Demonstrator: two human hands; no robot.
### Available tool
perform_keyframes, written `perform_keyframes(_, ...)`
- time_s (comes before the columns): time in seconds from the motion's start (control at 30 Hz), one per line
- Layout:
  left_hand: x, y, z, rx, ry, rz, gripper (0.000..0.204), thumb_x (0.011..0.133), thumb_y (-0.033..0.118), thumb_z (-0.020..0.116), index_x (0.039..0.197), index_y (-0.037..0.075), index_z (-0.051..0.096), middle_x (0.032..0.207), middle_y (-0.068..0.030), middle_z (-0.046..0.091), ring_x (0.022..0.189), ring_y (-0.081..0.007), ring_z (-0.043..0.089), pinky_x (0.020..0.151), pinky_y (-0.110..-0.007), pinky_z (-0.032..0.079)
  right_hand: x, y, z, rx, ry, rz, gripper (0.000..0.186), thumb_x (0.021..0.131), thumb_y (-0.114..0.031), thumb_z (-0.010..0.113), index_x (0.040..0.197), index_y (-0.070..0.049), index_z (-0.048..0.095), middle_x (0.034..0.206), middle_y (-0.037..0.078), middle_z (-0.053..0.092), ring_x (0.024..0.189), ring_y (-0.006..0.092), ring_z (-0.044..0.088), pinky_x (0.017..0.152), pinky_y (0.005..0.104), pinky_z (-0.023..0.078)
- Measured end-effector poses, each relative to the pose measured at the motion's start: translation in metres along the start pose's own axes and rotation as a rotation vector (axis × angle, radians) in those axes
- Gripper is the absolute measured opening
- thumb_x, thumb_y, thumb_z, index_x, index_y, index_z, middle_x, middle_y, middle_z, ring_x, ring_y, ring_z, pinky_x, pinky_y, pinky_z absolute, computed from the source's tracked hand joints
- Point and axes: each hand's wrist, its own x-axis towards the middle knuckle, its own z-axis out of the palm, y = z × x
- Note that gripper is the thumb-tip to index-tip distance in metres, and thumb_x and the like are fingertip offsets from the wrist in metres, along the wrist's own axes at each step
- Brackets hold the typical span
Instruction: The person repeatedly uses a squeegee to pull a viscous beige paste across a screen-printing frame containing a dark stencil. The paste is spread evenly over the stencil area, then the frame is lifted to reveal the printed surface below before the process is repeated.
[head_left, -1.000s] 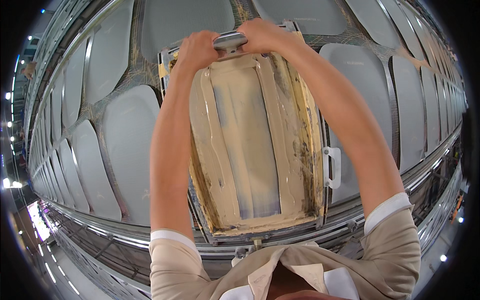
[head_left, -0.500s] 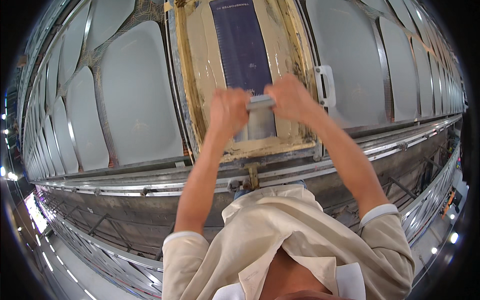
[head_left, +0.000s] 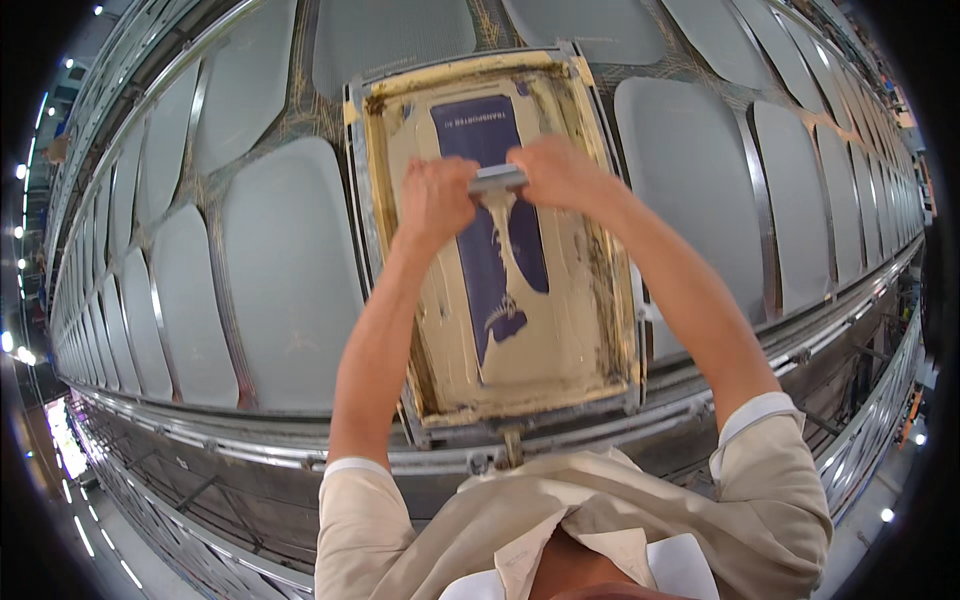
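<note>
My left hand (head_left: 438,200) and my right hand (head_left: 562,175) are both closed round a grey squeegee (head_left: 497,179), one at each end. It is held over the far half of a screen printing frame (head_left: 374,240) with a yellowed rim. Cream ink (head_left: 585,310) coats the inside along both sides and the near end. Down the middle runs a dark purple strip of screen (head_left: 480,280). A ragged streak of thick ink (head_left: 503,230) trails from the squeegee toward me over that strip. The squeegee's lower edge is partly hidden.
Grey rounded panels (head_left: 290,270) lie in rows on the long table to the left, with more panels (head_left: 690,200) on the right. A metal rail (head_left: 720,375) runs along the table's near edge, between me and the frame.
Both hands have carried the squeegee away from the frame's near end toward its far half. A streak of ink now shows behind it. More of the frame's near part is visible.
</note>
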Motion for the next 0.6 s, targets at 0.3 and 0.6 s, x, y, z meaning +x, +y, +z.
perform_keyframes(0.3, 0.16, -0.084, 0.008, 0.063, -0.035, -0.018, 0.027, 0.076, 0.027, 0.082, 0.096, 0.011, 0.074, 0.083, -0.0149, 0.071, 0.082, -0.0397, 0.067, 0.072, -0.049, 0.051, 0.153, 0.088, -0.038, -0.007, -0.056, 0.05, 0.023, 0.079, -0.026, 0.078, 0.092, -0.008, 0.073, 0.078, 0.016, 0.072, 0.073, 0.0335, 0.07, 0.069, 0.0429, 0.056)
perform_keyframes(0.6, 0.089, -0.045, 0.01, 0.058, -0.092, -0.049, 0.024, 0.074, 0.025, 0.083, 0.093, 0.012, 0.074, 0.085, -0.0144, 0.072, 0.081, -0.0376, 0.068, 0.073, -0.045, 0.053, 0.086, 0.051, -0.018, 0.023, -0.067, 0.05, 0.019, 0.078, -0.021, 0.076, 0.091, -0.008, 0.071, 0.073, 0.016, 0.07, 0.07, 0.0347, 0.069, 0.067, 0.0442, 0.054)
